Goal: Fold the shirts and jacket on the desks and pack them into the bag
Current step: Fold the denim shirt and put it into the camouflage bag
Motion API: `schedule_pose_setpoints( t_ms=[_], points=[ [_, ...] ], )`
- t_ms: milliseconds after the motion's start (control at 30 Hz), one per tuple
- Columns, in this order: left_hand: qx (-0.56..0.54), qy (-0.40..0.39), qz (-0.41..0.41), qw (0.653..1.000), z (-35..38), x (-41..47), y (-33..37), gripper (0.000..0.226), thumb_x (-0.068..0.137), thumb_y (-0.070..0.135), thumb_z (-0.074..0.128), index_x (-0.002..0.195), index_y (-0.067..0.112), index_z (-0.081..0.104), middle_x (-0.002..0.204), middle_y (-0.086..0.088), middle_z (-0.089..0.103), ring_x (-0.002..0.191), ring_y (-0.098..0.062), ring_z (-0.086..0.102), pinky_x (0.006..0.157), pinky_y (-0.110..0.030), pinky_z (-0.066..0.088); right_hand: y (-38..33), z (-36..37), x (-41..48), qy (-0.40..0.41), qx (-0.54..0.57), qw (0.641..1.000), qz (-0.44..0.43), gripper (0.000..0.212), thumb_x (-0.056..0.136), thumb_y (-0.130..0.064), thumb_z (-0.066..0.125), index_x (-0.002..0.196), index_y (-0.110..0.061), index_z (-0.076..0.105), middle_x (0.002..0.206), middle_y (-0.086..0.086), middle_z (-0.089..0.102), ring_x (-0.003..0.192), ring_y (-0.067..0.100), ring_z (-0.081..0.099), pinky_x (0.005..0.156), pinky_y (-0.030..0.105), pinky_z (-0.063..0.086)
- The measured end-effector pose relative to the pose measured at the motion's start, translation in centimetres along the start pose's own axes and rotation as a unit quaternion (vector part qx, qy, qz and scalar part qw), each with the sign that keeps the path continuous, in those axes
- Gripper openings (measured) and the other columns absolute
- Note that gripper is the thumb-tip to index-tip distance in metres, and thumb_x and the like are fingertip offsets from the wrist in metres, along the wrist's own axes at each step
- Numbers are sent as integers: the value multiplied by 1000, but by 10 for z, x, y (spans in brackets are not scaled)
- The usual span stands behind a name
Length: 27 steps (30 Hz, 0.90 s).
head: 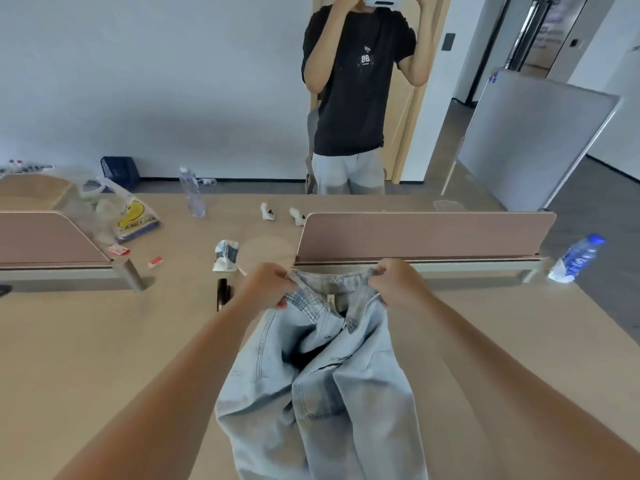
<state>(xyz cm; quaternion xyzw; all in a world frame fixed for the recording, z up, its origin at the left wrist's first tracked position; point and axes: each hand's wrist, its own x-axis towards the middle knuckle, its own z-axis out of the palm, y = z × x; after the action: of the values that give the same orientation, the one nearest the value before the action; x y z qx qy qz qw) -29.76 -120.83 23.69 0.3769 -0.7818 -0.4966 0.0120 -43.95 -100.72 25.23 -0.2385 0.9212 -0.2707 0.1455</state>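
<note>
Head view.

1. Left hand [268,285]: fingers [277,301] curled, pinching the left end of the top edge of the garment [322,393]. The fabric edge passes under the thumb and bunches inside the grip.
2. Right hand [394,282]: fingers [375,271] curled, pinching the right end of the same edge. The hand sits level with the left hand, with a short span of the edge stretched between them.
3. Garment: light-blue denim with a checked lining showing at the held edge. It hangs from both grips toward the camera, between the forearms, in loose folds. Whether its lower part touches the tabletop [104,341] cannot be told.
4. Position: the held edge is just in front of the pink divider [426,235], above the tabletop.
5. Bag [133,216]: clear plastic with a yellow print, on the far left tabletop, well apart from the garment.
6. Other items: a bottle [576,259] at the right end of the divider, a second bottle [192,192] standing upright beyond the bag, and a small packet [225,255] left of the divider.
7. A person [356,84] in a dark T-shirt stands beyond the tabletop.
</note>
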Motion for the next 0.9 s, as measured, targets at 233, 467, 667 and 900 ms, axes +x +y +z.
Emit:
schedule_pose_setpoints(
  t_ms=[233, 467, 667, 900],
  points=[
    [-8, 58, 11, 998, 32, 40, 11, 47, 94, 13, 62, 140, 12, 51, 140, -14, 54, 126, -32, 55, 104, -48, 49, 11, 40, 89, -87, 122, 987, -55, 23, 89, -16, 57, 110, -11, 65, 100, 7, 67, 93, 34, 69, 79, 43, 54],
    [-11, 1, -21, 1000, 114, 19, -44, 24, 98, 7, 54, 117, 15, 66, 114, -9, 70, 100, -22, 69, 94, -43, 56, 95, 101, 75, -128, 197, 972, 3, 26, 87, -8, 48, 86, -20, 70, 95, 7, 74, 90, 27, 71, 87, 47, 58],
    [-7, -14, -85, 996, 176, 5, -106, 24, 98, 23, 52, 120, 24, 63, 110, 0, 67, 90, -18, 67, 68, -27, 55, 181, 138, 42, -185, 33, 977, 97, 16, 89, -25, 61, 76, -22, 52, 79, 2, 56, 83, 28, 59, 65, 31, 42],
    [-9, -40, -56, 998, 229, 5, -141, 21, 93, 13, 52, 105, 21, 67, 110, 3, 54, 72, -15, 55, 59, -26, 44, 235, 192, -4, -279, -58, 935, 211, 70, 70, -68, 72, 108, -10, 62, 110, 8, 67, 108, 30, 63, 84, 32, 51]
  ],
)
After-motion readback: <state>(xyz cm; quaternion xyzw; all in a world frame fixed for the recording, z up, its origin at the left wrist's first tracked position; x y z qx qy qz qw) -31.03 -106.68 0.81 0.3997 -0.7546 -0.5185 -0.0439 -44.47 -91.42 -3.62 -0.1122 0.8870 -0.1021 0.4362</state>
